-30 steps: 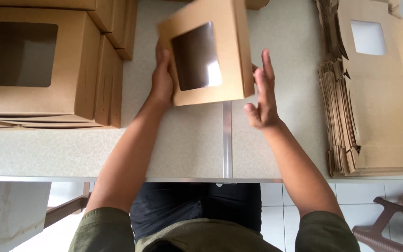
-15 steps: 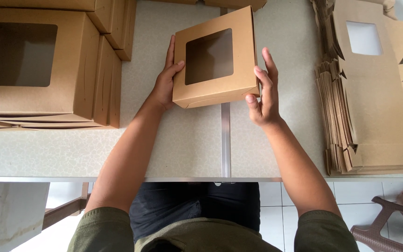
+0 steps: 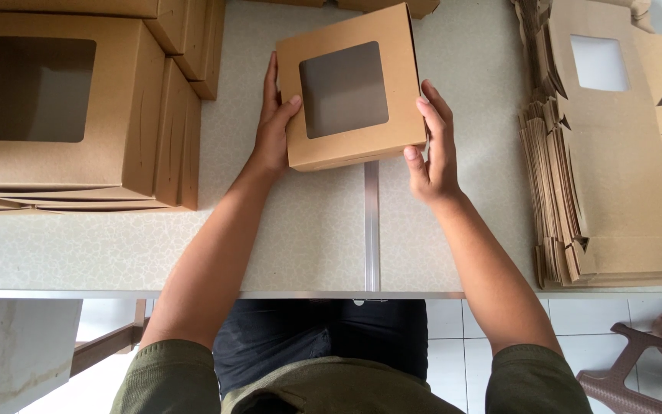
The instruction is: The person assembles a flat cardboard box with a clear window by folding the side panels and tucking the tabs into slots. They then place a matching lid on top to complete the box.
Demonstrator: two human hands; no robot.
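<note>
Pale speckled table (image 3: 308, 230), metal seam strip (image 3: 371, 222) running near to far at centre. Assembled brown window box (image 3: 350, 88) lying flat at far centre, window up, slightly rotated. Left hand (image 3: 273, 123) flat against left wall, thumb on top edge; right hand (image 3: 434, 149) pressed to right wall (both open-palmed, clasping box between them). Stacked finished boxes (image 3: 63, 100) at far left. Pile of flat unfolded blanks (image 3: 607, 153) at right, well apart from held box.
</note>
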